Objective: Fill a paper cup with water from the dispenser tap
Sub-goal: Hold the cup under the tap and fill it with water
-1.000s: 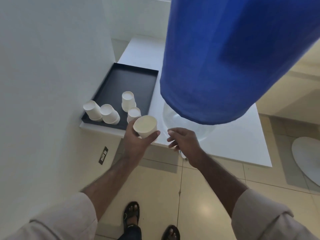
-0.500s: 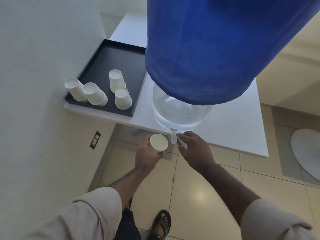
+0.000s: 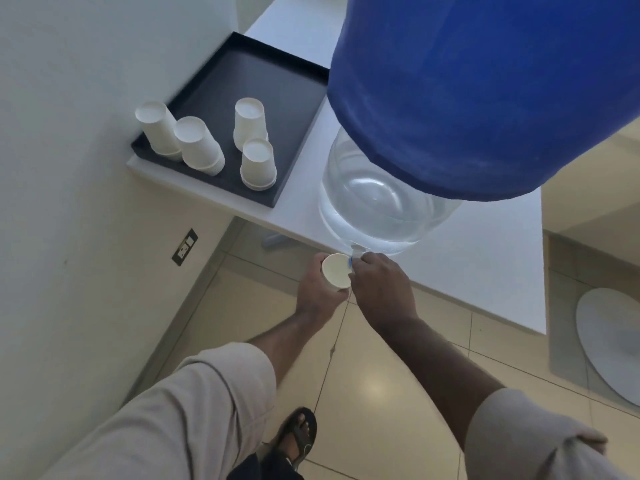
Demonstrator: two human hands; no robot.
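Here, left hand (image 3: pixel 317 292) gripping paper cup (image 3: pixel 336 273), tap (image 3: pixel 356 254), no legible writing.

No readable text, label, brand, number or sign appears anywhere in view; the white paper cups (image 3: pixel 257 163) standing upside down at about ten o'clock are plain and unprinted; the blue fabric cover (image 3: pixel 485 91) over the clear water bottle at one o'clock bears no lettering; the small dark wall socket plate (image 3: pixel 184 247) at nine o'clock shows no markings that can be made out.
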